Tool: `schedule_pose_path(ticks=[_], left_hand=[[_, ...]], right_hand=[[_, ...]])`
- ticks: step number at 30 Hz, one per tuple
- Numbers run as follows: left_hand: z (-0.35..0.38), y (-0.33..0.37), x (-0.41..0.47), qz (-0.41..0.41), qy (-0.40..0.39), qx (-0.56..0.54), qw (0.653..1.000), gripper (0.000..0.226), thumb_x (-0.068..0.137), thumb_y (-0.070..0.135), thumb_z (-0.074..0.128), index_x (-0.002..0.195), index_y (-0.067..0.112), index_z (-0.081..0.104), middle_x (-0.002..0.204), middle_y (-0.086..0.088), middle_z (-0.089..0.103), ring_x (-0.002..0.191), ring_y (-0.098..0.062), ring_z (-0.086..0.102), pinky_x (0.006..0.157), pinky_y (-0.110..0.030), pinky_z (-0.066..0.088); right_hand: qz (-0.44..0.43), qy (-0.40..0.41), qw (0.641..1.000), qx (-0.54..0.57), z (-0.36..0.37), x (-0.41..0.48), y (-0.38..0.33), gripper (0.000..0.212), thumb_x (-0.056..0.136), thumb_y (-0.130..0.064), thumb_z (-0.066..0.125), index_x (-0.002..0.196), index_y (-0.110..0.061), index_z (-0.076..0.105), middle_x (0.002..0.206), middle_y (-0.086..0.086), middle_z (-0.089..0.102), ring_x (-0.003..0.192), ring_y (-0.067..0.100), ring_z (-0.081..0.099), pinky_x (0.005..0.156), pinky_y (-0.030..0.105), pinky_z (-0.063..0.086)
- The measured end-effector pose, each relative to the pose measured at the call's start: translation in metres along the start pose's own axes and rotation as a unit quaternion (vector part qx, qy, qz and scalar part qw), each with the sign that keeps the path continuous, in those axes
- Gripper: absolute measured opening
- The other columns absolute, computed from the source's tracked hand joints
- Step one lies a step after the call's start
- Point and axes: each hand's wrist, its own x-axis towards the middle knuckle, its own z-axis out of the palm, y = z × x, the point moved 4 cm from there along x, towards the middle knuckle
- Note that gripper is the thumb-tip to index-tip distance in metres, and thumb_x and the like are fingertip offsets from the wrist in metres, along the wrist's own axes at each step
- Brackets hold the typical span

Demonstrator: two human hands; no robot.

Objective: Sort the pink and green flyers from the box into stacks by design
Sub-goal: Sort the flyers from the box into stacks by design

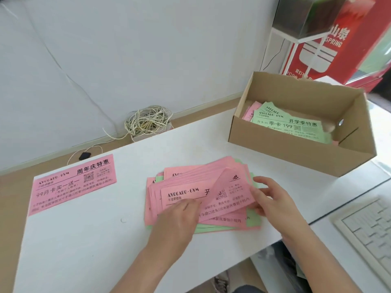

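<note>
A plain white wall (148, 49) fills the far side, meeting a tan floor (12, 197) at a pale skirting. On the floor by the wall sits a tangle of pale cord (148, 121), and left of it a black inline switch (84, 155). A white table (84, 240) takes up the near ground. A white keyboard (370, 233) lies near right. Far right stands a red cabinet (342, 49) with white lettering, behind a white-framed stand (296, 42). The light is soft and even.

We record both forearms extended: left hand (177, 216) and right hand (273, 199) pinch opposite ends of one flyer (228, 199).
</note>
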Motion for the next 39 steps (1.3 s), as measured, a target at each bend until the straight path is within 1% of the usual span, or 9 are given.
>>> schedule_pose_path(ticks=[10,14,16,18,22,27,31,35,39], left_hand=[[-0.017,-0.015,0.002,-0.191,0.089,-0.216,0.953,0.013,0.09,0.033,0.061,0.077,0.031,0.057,0.055,0.011,0.05,0.051,-0.007,0.041,0.052,-0.02,0.032],[-0.02,-0.005,-0.002,-0.146,0.139,-0.155,0.967,0.055,0.094,0.024,0.052,0.13,0.057,0.027,0.119,0.032,0.053,0.085,0.004,0.055,0.072,-0.023,0.044],[-0.019,0.0,-0.001,-0.082,0.152,-0.079,0.982,0.078,0.09,0.007,0.057,0.141,0.051,0.019,0.147,0.016,0.037,0.1,-0.006,0.058,0.068,-0.024,0.051],[-0.012,0.008,-0.002,-0.006,0.129,0.003,0.992,0.068,0.083,0.004,0.058,0.137,0.042,0.038,0.141,-0.001,0.047,0.089,-0.016,0.065,0.048,-0.024,0.05],[-0.002,0.018,-0.002,0.018,0.068,0.054,0.996,0.041,0.081,0.047,0.049,0.117,0.028,0.053,0.107,0.004,0.066,0.077,-0.015,0.066,0.05,-0.025,0.05],[-0.007,0.015,-0.004,-0.025,0.104,-0.005,0.994,0.079,0.077,0.004,0.069,0.143,0.029,0.033,0.111,0.007,0.067,0.056,-0.017,0.061,0.044,-0.026,0.045],[-0.013,0.003,-0.007,-0.044,0.138,-0.025,0.989,0.088,0.077,-0.009,0.058,0.144,0.039,0.027,0.132,0.002,0.05,0.076,-0.014,0.059,0.046,-0.017,0.038],[-0.003,0.0,-0.006,-0.074,0.103,-0.017,0.992,0.041,0.087,0.034,0.045,0.127,0.031,0.052,0.112,0.008,0.062,0.065,-0.008,0.058,0.046,-0.018,0.04],[0.004,0.0,-0.004,-0.07,0.097,0.056,0.991,0.063,0.071,0.052,0.072,0.124,0.021,0.058,0.092,0.01,0.064,0.059,-0.01,0.059,0.043,-0.02,0.039]], right_hand=[[-0.024,-0.026,0.998,-0.057,0.002,0.014,0.001,0.033,0.086,-0.005,0.062,0.109,-0.03,0.06,0.079,-0.001,0.07,0.071,0.013,0.068,0.073,0.035,0.054],[-0.025,-0.028,0.999,-0.006,0.001,0.015,-0.001,0.029,0.088,-0.008,0.061,0.104,-0.031,0.059,0.082,0.001,0.071,0.062,0.007,0.067,0.064,0.027,0.049],[-0.032,-0.037,0.999,0.01,0.002,0.014,-0.004,0.029,0.087,-0.008,0.063,0.1,-0.034,0.059,0.082,0.004,0.07,0.06,0.011,0.066,0.062,0.028,0.05],[-0.055,-0.049,0.997,-0.01,0.003,0.014,-0.007,0.03,0.086,-0.007,0.064,0.094,-0.037,0.063,0.082,0.004,0.069,0.06,0.015,0.063,0.064,0.032,0.053],[-0.103,-0.063,0.992,-0.041,0.007,0.015,-0.013,0.03,0.087,-0.012,0.066,0.093,-0.04,0.07,0.079,-0.005,0.071,0.064,0.017,0.064,0.063,0.027,0.052],[-0.061,-0.113,0.989,0.076,0.013,0.015,-0.015,0.019,0.096,-0.011,0.056,0.108,-0.023,0.065,0.087,0.001,0.074,0.061,0.013,0.062,0.053,0.021,0.046],[-0.135,-0.004,0.965,-0.226,0.006,0.025,-0.008,0.034,0.09,-0.018,0.058,0.123,-0.027,0.058,0.105,-0.008,0.059,0.093,0.012,0.056,0.084,0.033,0.049],[-0.109,-0.027,0.944,-0.309,0.013,0.028,-0.003,0.047,0.09,-0.03,0.056,0.136,-0.023,0.047,0.116,0.0,0.047,0.107,0.021,0.05,0.089,0.032,0.044],[-0.123,-0.008,0.944,-0.306,0.013,0.035,-0.007,0.031,0.089,-0.031,0.06,0.12,-0.027,0.061,0.102,-0.001,0.047,0.105,0.023,0.048,0.088,0.029,0.038]])
